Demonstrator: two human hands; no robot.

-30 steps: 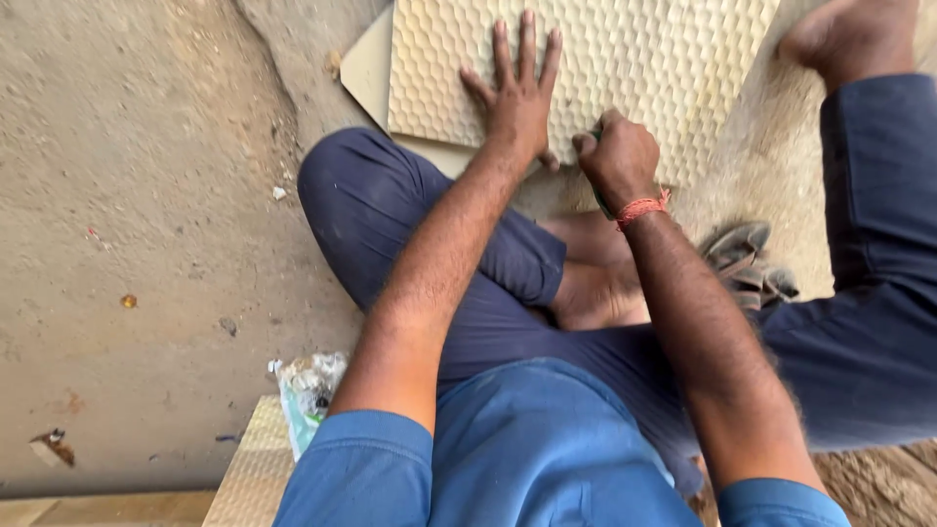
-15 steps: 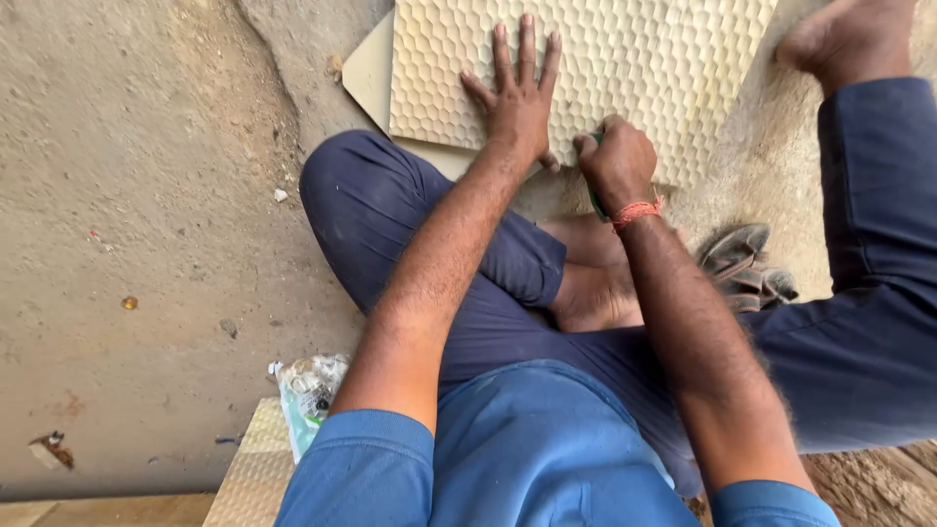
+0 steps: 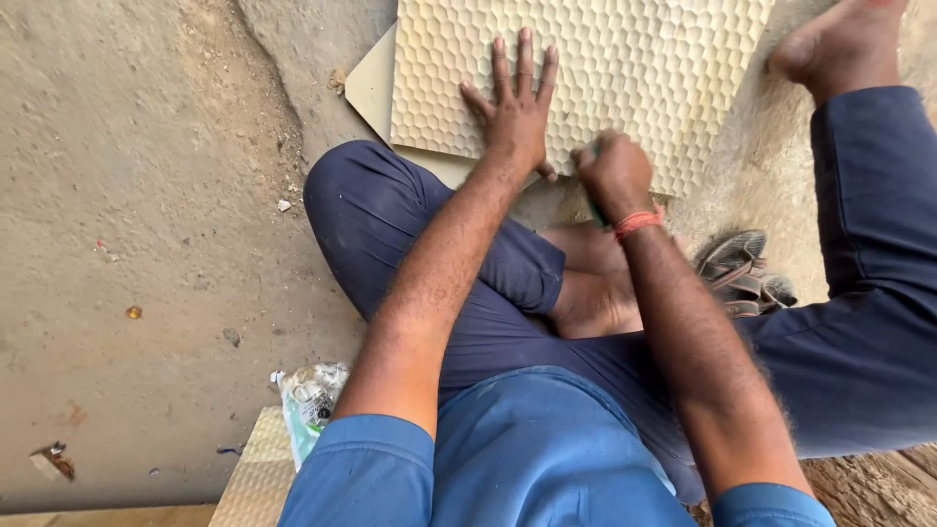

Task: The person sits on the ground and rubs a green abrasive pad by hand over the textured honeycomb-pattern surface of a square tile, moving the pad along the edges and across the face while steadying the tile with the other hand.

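A person sits on a dusty concrete floor (image 3: 146, 195), seen from above, wearing a blue shirt and dark blue trousers. In front of the crossed legs lies a cream panel (image 3: 625, 68) embossed with a honeycomb pattern, resting on a plain cream sheet (image 3: 376, 88) whose corner pokes out past the panel's left edge.

The left hand (image 3: 514, 109) lies flat on the panel, palm down, fingers spread wide and pointing away from the body. It grips nothing; it only presses on the surface near the panel's near edge.

The right hand (image 3: 613, 168), just right of the left one, is closed in a fist at the panel's near edge. A thin green tool (image 3: 594, 208) shows at the fist, mostly hidden by the fingers, so its kind cannot be told. An orange thread band (image 3: 636, 223) circles that wrist. The two hands sit close together but do not touch.

A bare foot (image 3: 839, 49) rests at the panel's right side. A worn sandal (image 3: 744, 273) lies below the panel's right corner, beside the tucked foot. A crumpled plastic wrapper (image 3: 307, 400) lies well below the panel's left side, by the person's left elbow.
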